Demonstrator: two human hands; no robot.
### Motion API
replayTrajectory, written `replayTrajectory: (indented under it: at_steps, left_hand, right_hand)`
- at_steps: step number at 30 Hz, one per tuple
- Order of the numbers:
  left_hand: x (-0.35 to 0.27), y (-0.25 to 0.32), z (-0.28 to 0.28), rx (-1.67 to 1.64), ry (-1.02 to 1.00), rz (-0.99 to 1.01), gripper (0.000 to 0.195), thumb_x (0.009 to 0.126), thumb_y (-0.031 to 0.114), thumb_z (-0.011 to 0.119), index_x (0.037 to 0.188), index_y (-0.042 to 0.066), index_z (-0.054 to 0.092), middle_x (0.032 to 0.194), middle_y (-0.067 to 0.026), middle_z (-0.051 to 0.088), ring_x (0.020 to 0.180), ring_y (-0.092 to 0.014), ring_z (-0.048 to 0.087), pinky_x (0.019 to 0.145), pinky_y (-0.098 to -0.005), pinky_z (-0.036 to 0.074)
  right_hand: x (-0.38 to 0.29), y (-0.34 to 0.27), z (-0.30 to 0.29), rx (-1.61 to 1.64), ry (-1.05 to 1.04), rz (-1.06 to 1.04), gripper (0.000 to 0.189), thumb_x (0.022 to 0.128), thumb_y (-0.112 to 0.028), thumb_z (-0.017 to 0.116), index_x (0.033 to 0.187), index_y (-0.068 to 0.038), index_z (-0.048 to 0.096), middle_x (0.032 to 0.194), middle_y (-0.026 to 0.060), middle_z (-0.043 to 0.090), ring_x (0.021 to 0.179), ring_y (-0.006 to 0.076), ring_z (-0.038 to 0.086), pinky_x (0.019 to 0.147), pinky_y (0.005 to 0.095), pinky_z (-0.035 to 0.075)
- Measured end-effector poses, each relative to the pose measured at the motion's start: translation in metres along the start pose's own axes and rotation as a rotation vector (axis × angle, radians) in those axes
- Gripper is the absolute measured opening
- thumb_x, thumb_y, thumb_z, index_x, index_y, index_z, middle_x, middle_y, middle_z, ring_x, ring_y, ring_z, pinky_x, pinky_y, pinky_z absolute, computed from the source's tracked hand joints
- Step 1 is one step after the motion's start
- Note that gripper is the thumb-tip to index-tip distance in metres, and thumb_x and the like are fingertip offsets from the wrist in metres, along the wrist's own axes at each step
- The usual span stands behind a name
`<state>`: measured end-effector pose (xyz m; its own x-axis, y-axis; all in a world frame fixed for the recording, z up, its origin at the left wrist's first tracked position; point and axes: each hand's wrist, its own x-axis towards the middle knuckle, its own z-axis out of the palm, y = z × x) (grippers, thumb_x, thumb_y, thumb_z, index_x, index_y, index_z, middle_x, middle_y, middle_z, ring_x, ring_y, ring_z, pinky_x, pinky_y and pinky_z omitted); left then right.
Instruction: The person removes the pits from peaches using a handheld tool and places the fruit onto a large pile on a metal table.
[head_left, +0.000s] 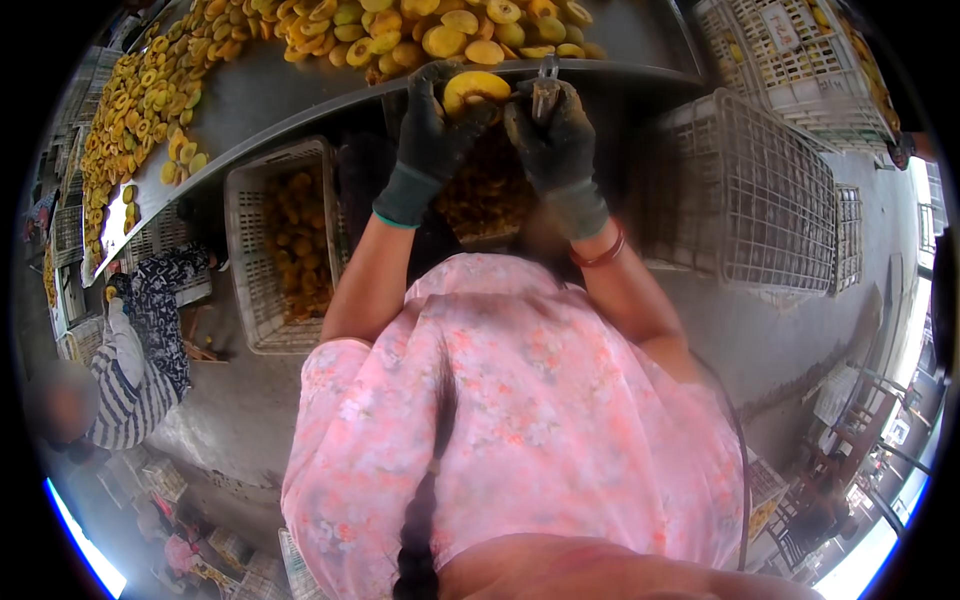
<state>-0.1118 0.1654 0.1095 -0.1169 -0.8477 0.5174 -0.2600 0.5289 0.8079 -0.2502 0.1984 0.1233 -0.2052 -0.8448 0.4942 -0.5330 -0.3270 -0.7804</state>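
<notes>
My left hand (441, 127), in a dark coated work glove, holds a yellow fruit half (475, 91) between thumb and fingers just off the metal table's front edge. Its cut face shows a brown hollow. My right hand (553, 124), gloved the same way, is closed around a small metal hand tool (547, 88) whose end points up and away; what kind of tool it is cannot be told. The fingertips of that hand are close to the fruit's right side. Beyond both hands lies a heap of yellow-orange fruit halves (446, 37) on the metal table (262, 97).
A plastic crate (247, 225) with fruit stands below the table at left. Dark bits lie beneath my hands. At right are an empty-looking plastic crate (780, 195) and stacked crates (810, 67) with fruit. A co-worker (142, 375) in striped clothing sits at far left.
</notes>
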Motion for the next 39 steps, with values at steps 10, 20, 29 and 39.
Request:
replayTrajectory:
  at_steps: [10, 20, 29, 39]
  left_hand:
    - [-0.009, 0.019, -0.005, 0.279, -0.123, 0.250, 0.040, 0.079, 0.012, 0.059, 0.113, -0.001, 0.042, 0.110, -0.0199, 0.051, 0.102, -0.032, 0.051, 0.083, -0.0345, 0.042]
    - [-0.012, 0.022, 0.003, 0.299, -0.040, 0.317, 0.039, 0.081, 0.010, 0.055, 0.115, -0.001, 0.039, 0.106, -0.0192, 0.051, 0.096, -0.032, 0.053, 0.082, -0.0345, 0.042]
    - [0.003, 0.020, -0.011, -0.052, 0.089, 0.212, 0.028, 0.087, 0.011, 0.042, 0.112, -0.002, 0.047, 0.104, -0.0115, 0.054, 0.093, -0.019, 0.053, 0.081, -0.0283, 0.043]
    - [-0.002, 0.016, -0.007, -0.191, 0.112, 0.049, 0.030, 0.088, 0.019, 0.042, 0.109, -0.002, 0.049, 0.103, -0.0130, 0.054, 0.090, -0.020, 0.053, 0.080, -0.0296, 0.043]
  right_hand:
    - [-0.002, -0.012, -0.008, 0.088, -0.054, 0.188, 0.022, 0.070, -0.004, 0.063, 0.090, -0.003, 0.054, 0.082, 0.0072, 0.056, 0.072, 0.0155, 0.054, 0.066, 0.0265, 0.044]
    - [0.000, -0.007, -0.005, 0.156, -0.020, 0.024, 0.024, 0.068, 0.003, 0.059, 0.090, -0.004, 0.053, 0.082, 0.0026, 0.054, 0.072, 0.0125, 0.052, 0.066, 0.0255, 0.044]
    - [-0.014, -0.021, -0.014, 0.055, -0.287, -0.208, 0.019, 0.071, 0.003, 0.057, 0.089, 0.000, 0.050, 0.073, 0.0066, 0.047, 0.064, 0.0154, 0.045, 0.061, 0.0252, 0.041]
    - [-0.021, -0.018, -0.008, 0.108, -0.386, -0.073, 0.018, 0.074, 0.004, 0.052, 0.091, 0.001, 0.050, 0.078, 0.0094, 0.051, 0.069, 0.0140, 0.046, 0.064, 0.0246, 0.041]
